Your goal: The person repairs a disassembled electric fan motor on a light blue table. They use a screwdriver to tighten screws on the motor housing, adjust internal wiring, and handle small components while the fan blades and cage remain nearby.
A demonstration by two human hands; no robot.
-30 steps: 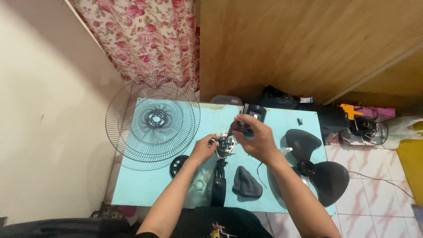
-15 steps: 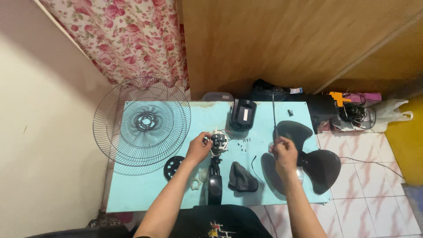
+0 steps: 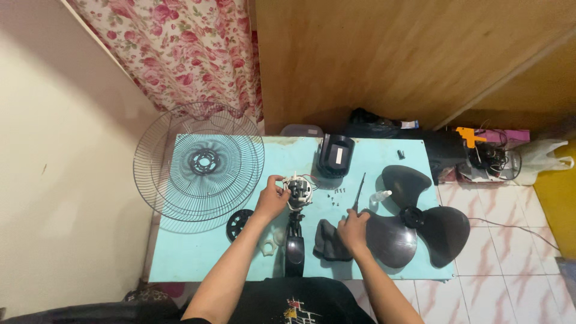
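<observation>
— Where is the fan motor [image 3: 298, 191] relative to the two hands?

— It sits near the middle of the light blue table [image 3: 198, 255], on top of the black fan neck [image 3: 294, 240]. The left hand [image 3: 271, 199] is right on it, fingers curled around its left side. The right hand [image 3: 354, 229] is apart from it, lower and to the right.

— So the left one is nearer?

— Yes, touching. The right hand is closed around the handle of a screwdriver [image 3: 359, 193], whose thin shaft points up and away from the person, tilted slightly right. Its tip is not aimed at the motor; the motor lies to the left of the shaft.

— Anything between them?

— A few small dark screws [image 3: 338, 191] lie on the table between motor and shaft, and a grey cover [image 3: 330, 242] rests just left of the right hand.

— And around that?

— The wire fan guard [image 3: 198, 165] overhangs the table's left end, the black fan blade [image 3: 420, 219] lies at the right, touching the right hand's side, and a black housing [image 3: 335, 155] stands beyond the motor.
</observation>
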